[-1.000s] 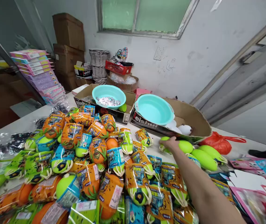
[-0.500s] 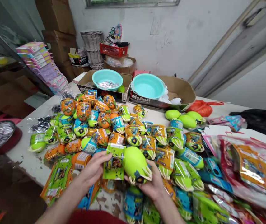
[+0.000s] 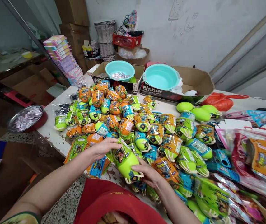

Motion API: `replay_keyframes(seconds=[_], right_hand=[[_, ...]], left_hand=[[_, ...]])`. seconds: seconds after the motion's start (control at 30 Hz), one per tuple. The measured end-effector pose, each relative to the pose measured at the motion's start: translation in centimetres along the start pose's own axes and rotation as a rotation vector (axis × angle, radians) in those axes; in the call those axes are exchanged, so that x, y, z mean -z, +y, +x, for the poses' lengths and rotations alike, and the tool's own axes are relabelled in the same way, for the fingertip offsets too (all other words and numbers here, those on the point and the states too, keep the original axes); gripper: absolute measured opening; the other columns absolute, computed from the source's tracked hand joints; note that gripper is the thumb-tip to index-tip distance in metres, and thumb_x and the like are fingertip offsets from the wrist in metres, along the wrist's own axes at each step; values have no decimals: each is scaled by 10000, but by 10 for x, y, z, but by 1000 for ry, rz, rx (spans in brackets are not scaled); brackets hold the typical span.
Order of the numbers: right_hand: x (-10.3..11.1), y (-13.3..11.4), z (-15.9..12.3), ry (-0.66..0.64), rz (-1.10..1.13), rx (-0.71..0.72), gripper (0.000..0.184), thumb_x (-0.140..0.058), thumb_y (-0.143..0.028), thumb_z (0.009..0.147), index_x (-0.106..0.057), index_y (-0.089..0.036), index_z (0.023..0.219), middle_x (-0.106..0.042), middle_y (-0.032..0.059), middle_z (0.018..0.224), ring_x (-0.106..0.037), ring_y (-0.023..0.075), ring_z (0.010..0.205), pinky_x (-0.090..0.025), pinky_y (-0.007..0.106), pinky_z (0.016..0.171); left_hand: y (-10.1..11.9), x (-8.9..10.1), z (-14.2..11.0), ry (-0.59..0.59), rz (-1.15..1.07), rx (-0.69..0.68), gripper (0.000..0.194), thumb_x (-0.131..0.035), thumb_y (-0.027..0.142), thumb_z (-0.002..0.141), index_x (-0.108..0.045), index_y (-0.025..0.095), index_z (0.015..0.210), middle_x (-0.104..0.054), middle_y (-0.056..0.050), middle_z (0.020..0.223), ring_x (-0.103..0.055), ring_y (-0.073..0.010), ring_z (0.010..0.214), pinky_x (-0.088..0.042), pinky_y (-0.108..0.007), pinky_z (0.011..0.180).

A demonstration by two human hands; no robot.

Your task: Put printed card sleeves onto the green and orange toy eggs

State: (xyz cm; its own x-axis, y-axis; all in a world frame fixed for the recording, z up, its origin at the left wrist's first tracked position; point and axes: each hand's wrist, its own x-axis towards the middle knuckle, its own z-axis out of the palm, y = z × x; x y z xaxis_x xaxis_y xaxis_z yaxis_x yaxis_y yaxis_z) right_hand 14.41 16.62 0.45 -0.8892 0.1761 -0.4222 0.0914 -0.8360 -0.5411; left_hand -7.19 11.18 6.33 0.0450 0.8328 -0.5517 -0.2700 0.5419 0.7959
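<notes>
A lime-green plastic toy egg (image 3: 128, 165) with cream claw-like feet and a dark round emblem lies tilted in my right hand (image 3: 147, 174), whose fingers wrap its lower right side. My left hand (image 3: 106, 147) pinches the top edge of a green printed wrapper (image 3: 121, 152). That wrapper now lies over the egg's upper end; whether it goes all the way round is hidden. Around my hands spreads a pile of wrapped toy eggs (image 3: 125, 126) in orange, blue and green. Flat green wrappers (image 3: 78, 147) and blue ones (image 3: 97, 168) lie by my left forearm.
Two turquoise basins (image 3: 162, 76) sit in cardboard boxes at the back. Several bare green eggs (image 3: 200, 114) lie near a red plastic bag (image 3: 219, 101). Plastic packaging (image 3: 247, 155) covers the right side. A bowl of small packets (image 3: 27, 119) stands beyond the table's left edge.
The wrapper, held beside the egg before, now covers its upper end. Both hands have come closer together, and the egg tilts more. My view has shifted left and down.
</notes>
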Motion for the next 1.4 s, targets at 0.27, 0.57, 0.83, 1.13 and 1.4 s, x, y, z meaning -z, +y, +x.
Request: replay_keyframes(seconds=[0.27,0.57,0.83,1.13,1.4], right_hand=[[-18,9,5,-47,18,51,726,-755,-214,580,-493,-239,1256,-633,69,1153,-606,274,1019,-449,423,898],[-28,31,0,108,185,156,691,-715,-255,606,-477,-228,1254,-672,76,1074,-605,274,1034,-451,427,919],[-34,39,-14,112,163,156,700,-727,-433,678,-442,-248,1290,-590,93,1231,-543,290,1131,-409,454,960],[-25,33,-22,174,62,149,584,-763,-381,654,-560,-179,1163,-655,100,1108,-584,297,1066,-434,459,923],[-27,41,-19,142,64,120,553,-761,-385,646,-582,-184,1129,-667,91,1060,-603,297,1022,-445,466,899]], left_hand=[[6,-13,-11,-34,259,-102,265,-659,393,738,-693,150,836,-697,-38,808,-609,-176,751,-459,-287,720],[-38,-5,-31,142,-21,-80,526,-626,511,753,-592,153,1137,-628,-130,1145,-580,-260,1028,-460,-316,804],[-50,-26,-38,-55,-164,-6,608,-766,292,645,-560,177,1206,-639,-97,1155,-574,-266,1046,-432,-355,907],[-66,-29,-38,-53,-99,19,550,-724,441,677,-622,158,1137,-674,-97,1053,-619,-252,917,-460,-339,830],[-84,-23,-49,1,-52,-8,583,-700,491,685,-611,152,1151,-661,-99,1087,-598,-271,958,-460,-344,830]])
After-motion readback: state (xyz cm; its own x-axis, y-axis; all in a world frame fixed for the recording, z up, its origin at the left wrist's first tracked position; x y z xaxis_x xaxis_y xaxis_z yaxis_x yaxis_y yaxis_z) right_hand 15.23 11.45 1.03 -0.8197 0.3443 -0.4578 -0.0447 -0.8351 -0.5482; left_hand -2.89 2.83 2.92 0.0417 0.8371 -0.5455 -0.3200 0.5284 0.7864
